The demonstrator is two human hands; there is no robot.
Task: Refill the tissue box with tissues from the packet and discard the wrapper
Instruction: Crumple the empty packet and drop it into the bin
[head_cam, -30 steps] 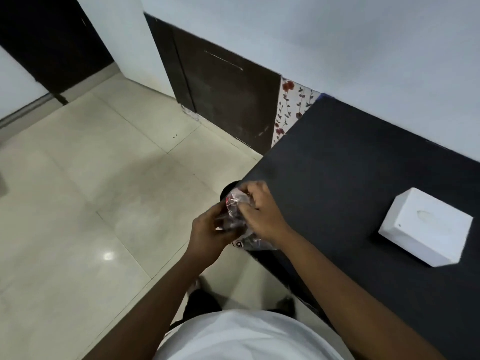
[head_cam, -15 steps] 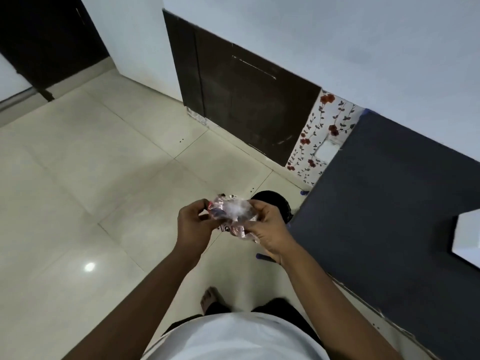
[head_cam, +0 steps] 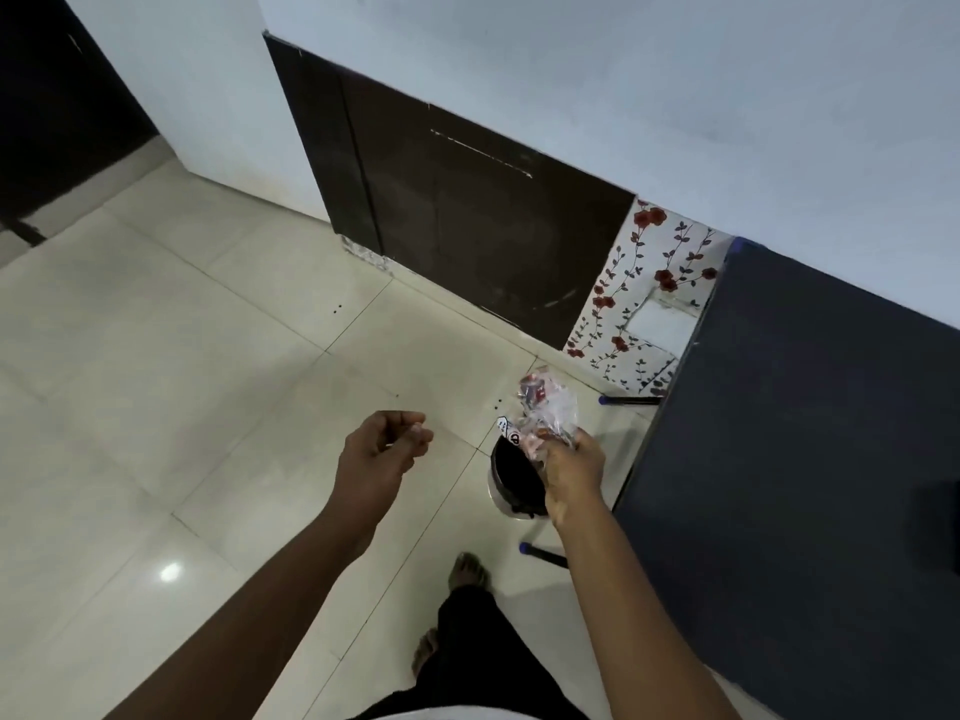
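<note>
Wrapper [head_cam: 546,414] crumpled, pinched in right hand [head_cam: 571,472] just above small bin [head_cam: 511,483] left of dark table [head_cam: 810,459]. Left hand [head_cam: 379,457] empty, loosely curled. Best lowered over opening before release; light plastic may drift.

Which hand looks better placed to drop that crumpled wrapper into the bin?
Right. The right hand already holds the wrapper just above the bin; the left hand is empty and off to the side.

Bin [head_cam: 511,485] stands on floor [head_cam: 208,381], just left of table [head_cam: 805,433]. Wrapper [head_cam: 545,413] held above bin. Free hand [head_cam: 379,454] left of it.
</note>
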